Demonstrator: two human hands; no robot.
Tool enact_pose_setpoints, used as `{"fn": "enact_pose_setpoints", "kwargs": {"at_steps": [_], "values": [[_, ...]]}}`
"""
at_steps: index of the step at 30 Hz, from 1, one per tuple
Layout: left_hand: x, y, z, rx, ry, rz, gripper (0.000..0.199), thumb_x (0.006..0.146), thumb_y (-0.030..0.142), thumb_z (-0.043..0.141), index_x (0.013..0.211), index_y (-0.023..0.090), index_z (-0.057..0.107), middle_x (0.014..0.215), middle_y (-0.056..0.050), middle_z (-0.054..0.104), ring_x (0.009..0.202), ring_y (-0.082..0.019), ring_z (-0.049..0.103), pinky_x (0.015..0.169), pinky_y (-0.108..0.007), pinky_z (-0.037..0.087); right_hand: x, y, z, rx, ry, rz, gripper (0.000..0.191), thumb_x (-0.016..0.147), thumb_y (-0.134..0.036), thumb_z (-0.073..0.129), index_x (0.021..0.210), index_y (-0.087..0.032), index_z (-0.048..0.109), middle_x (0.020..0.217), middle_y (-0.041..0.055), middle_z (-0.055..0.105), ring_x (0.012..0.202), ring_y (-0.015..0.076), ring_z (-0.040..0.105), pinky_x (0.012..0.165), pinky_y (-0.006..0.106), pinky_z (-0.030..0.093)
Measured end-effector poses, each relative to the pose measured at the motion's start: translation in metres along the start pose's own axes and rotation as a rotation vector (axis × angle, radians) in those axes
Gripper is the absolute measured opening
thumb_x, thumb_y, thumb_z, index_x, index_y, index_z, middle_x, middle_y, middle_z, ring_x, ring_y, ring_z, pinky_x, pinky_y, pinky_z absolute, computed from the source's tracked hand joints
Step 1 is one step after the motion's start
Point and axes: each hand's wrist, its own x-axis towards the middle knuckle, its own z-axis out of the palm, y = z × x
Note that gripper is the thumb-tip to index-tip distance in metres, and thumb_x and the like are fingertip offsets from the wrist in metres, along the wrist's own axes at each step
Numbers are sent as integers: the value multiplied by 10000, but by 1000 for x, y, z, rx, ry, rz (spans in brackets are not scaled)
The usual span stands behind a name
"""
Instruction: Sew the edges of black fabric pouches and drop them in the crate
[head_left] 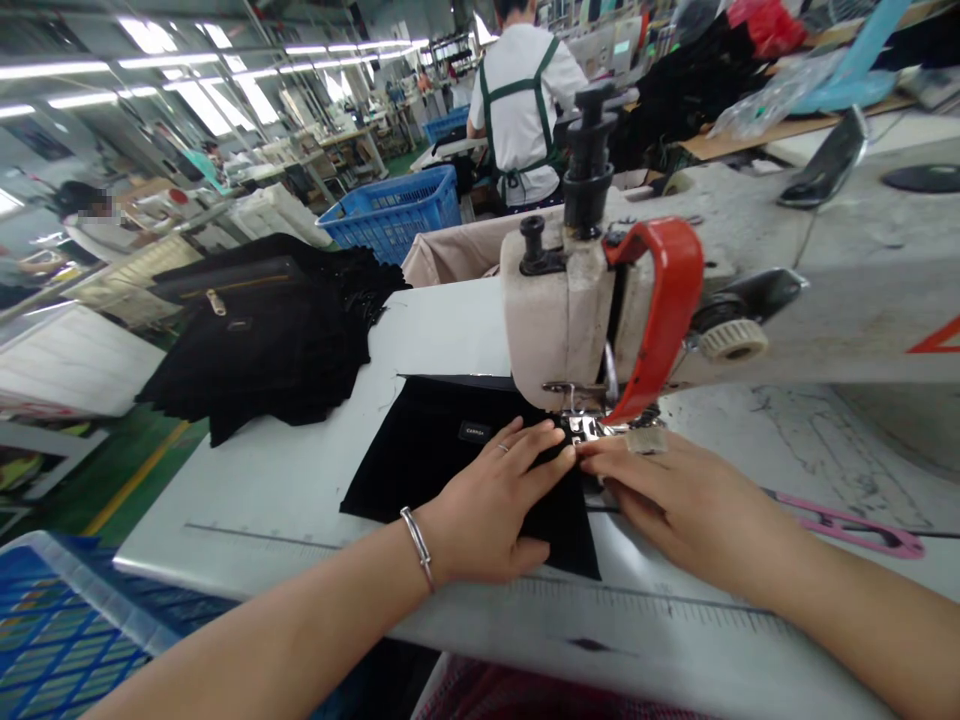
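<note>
A black fabric piece (420, 450) with a small dark label (475, 431) lies on the white sewing table (300, 480), its right edge under the presser foot (586, 430) of a sewing machine (551, 320). My left hand (495, 505) rests on the fabric with its fingers spread, fingertips just left of the foot. My right hand (675, 500) is at the fabric's right edge beside the foot, its fingers bent and close together; whether they pinch anything is hidden. A red curved guard (671, 310) stands above the hands.
A pile of black pieces with a zipper (262, 330) lies at the table's left end. Pink-handled snips (862, 528) rest right of my right hand. Blue baskets stand at lower left (67, 620) and behind the table (405, 212). A person (521, 110) is beyond the machine.
</note>
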Motion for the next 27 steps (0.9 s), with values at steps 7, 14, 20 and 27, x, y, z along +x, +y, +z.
{"fn": "enact_pose_setpoints", "kwargs": {"at_steps": [7, 14, 20, 27], "values": [[-10, -6, -4, -355, 176, -141, 446, 939, 140, 367, 1380, 175, 424, 1432, -90, 465, 1392, -208, 348, 1196, -517, 205, -22, -33, -2, 40, -94, 19, 103, 895, -241, 557, 979, -207, 605, 950, 41, 591, 880, 227, 520, 773, 426, 450], [-12, 18, -1, 16, 102, 31, 516, 858, 101, 460, 1372, 141, 443, 1415, -119, 469, 1352, -243, 393, 1132, -501, 364, -31, -38, 15, -157, -15, -156, 177, 898, -141, 494, 1008, -171, 629, 1005, 73, 609, 872, 223, 532, 756, 392, 445], [-23, 32, 25, 157, 211, 137, 301, 901, 104, 498, 1190, 114, 583, 1142, -93, 639, 1069, -182, 587, 984, -357, 524, -32, -39, 14, -56, 41, -177, 209, 889, -84, 462, 939, -151, 654, 839, 55, 601, 794, 202, 517, 714, 363, 451], [-31, 26, 26, 72, 235, 235, 257, 915, 123, 511, 1155, 138, 601, 1144, -84, 650, 1070, -190, 595, 943, -367, 536, -37, -33, 14, 101, 2, -160, 177, 913, -105, 490, 968, -164, 648, 823, 31, 597, 792, 182, 511, 705, 364, 418]]}}
